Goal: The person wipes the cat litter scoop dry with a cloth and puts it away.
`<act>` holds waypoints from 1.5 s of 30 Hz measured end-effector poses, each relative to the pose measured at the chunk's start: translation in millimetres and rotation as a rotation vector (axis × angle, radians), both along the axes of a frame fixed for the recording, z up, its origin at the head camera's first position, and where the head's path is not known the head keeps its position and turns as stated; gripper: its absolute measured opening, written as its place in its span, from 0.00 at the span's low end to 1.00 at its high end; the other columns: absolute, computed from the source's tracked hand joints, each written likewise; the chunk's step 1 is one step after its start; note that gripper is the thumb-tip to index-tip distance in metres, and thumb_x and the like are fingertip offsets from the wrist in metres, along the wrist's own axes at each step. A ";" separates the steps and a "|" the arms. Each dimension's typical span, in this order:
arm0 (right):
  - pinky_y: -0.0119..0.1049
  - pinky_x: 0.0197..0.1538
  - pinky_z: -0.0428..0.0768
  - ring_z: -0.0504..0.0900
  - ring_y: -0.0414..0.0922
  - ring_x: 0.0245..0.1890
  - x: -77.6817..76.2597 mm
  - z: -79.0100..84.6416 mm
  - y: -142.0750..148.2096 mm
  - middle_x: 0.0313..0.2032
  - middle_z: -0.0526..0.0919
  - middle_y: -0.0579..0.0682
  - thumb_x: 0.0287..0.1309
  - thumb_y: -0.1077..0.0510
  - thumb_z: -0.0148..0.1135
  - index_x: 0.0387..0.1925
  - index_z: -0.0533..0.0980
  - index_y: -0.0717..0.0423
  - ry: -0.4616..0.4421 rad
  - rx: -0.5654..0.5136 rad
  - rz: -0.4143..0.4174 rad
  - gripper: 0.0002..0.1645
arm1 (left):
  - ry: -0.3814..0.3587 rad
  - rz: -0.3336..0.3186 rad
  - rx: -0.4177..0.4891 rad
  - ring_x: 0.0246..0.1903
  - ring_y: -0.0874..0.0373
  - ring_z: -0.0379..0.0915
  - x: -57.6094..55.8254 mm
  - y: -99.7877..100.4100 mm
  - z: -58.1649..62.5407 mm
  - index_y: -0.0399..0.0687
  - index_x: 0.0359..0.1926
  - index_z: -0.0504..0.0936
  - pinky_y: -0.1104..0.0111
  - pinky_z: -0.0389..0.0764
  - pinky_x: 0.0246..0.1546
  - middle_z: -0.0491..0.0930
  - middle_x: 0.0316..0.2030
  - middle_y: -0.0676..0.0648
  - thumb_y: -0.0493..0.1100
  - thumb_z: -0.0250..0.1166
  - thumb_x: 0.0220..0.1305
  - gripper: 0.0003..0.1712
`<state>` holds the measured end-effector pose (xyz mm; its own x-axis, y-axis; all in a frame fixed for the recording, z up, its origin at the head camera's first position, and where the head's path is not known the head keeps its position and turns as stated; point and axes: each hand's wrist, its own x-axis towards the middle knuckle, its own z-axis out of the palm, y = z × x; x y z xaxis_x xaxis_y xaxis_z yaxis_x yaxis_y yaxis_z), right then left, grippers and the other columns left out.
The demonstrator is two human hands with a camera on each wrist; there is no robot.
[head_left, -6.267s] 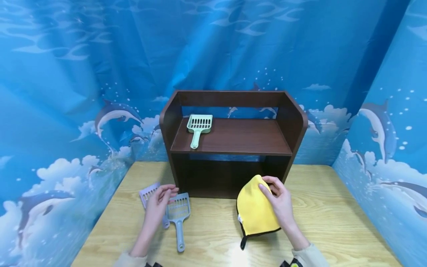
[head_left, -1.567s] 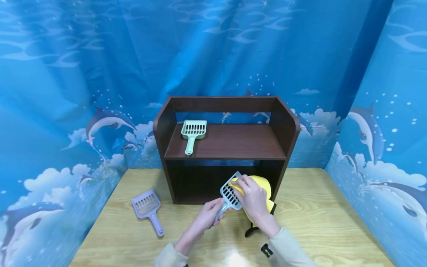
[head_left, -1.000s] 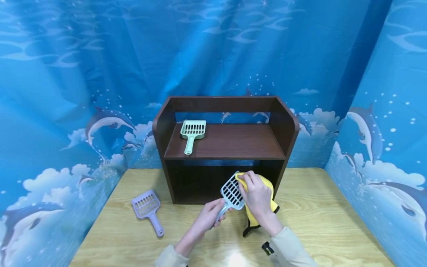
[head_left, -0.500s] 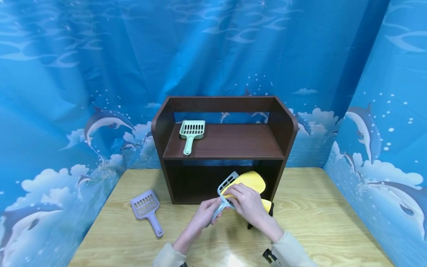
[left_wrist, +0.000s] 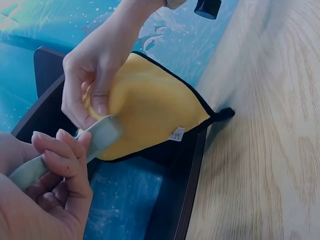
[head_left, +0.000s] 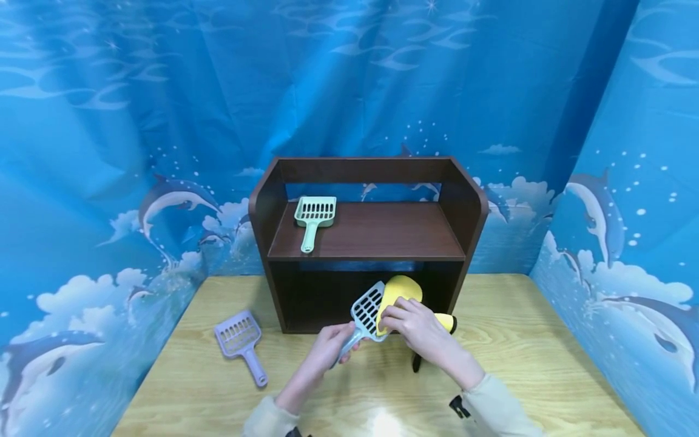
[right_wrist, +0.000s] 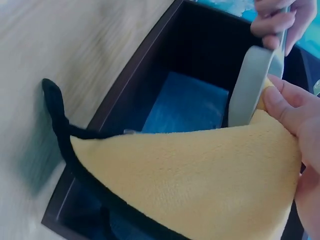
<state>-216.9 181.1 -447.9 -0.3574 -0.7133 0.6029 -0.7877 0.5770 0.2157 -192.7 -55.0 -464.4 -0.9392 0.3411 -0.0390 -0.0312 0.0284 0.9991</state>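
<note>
My left hand (head_left: 330, 346) grips the handle of a pale blue-grey slotted litter scoop (head_left: 364, 308), held up over the table before the shelf's lower opening. A yellow cloth (head_left: 401, 287) with black edging is pinched in my right hand (head_left: 417, 328), its folded edge lying against the right side of the scoop's head. In the left wrist view the cloth (left_wrist: 160, 100) hangs spread behind the scoop, a small white tag and black loop at its corner. The right wrist view has the thumb pressing the cloth (right_wrist: 200, 175) right at the scoop's side wall (right_wrist: 247, 87).
A dark brown two-level shelf (head_left: 377, 230) stands at the table's back, a mint green litter scoop (head_left: 315, 213) on its upper level at left. On the wooden table (head_left: 519, 358) a lavender litter scoop (head_left: 240, 337) lies at left. Blue dolphin-print curtains (head_left: 349, 79) enclose the back and sides.
Earlier the blue-grey scoop lay on the table; my left hand has lifted it to the cloth. Over the last second the cloth moved down across the scoop's head, then to its right side.
</note>
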 end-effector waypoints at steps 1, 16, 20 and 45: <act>0.34 0.39 0.75 0.75 0.42 0.38 -1.2 0.4 2.2 0.38 0.82 0.39 0.52 0.70 0.65 0.33 0.82 0.45 0.004 0.004 -0.003 0.15 | 0.002 -0.004 0.003 0.16 0.66 0.62 0.0 -0.9 -0.1 0.22 0.51 0.80 0.77 0.63 0.17 0.78 0.25 0.52 0.45 0.52 0.78 0.25; 0.35 0.39 0.78 0.77 0.45 0.37 -4.6 -4.6 11.3 0.38 0.82 0.46 0.51 0.71 0.67 0.36 0.84 0.51 0.108 -0.065 -0.032 0.14 | -0.029 -0.060 -0.005 0.18 0.67 0.62 2.0 -13.6 -1.7 0.22 0.52 0.80 0.79 0.63 0.17 0.81 0.27 0.52 0.46 0.52 0.78 0.25; 0.36 0.40 0.80 0.79 0.47 0.37 -5.5 -5.0 0.2 0.39 0.82 0.49 0.55 0.70 0.59 0.37 0.84 0.55 0.151 -0.081 -0.086 0.13 | -0.025 -0.093 0.003 0.17 0.67 0.62 3.5 -7.2 -2.2 0.23 0.52 0.80 0.78 0.63 0.16 0.81 0.28 0.53 0.46 0.52 0.79 0.25; 0.25 0.49 0.74 0.82 0.43 0.42 6.0 -17.5 17.6 0.41 0.84 0.49 0.57 0.73 0.68 0.43 0.81 0.57 -0.348 -0.745 -0.188 0.14 | -0.014 -0.097 0.034 0.16 0.69 0.63 3.4 -25.1 -7.5 0.21 0.53 0.79 0.78 0.63 0.19 0.76 0.25 0.53 0.50 0.50 0.80 0.30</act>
<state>-210.9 198.6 -465.4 -0.6828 -0.0827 0.7259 -0.6156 0.6001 -0.5107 -189.3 -80.1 -471.9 -0.9013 0.4314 -0.0386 -0.0440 -0.0024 0.9990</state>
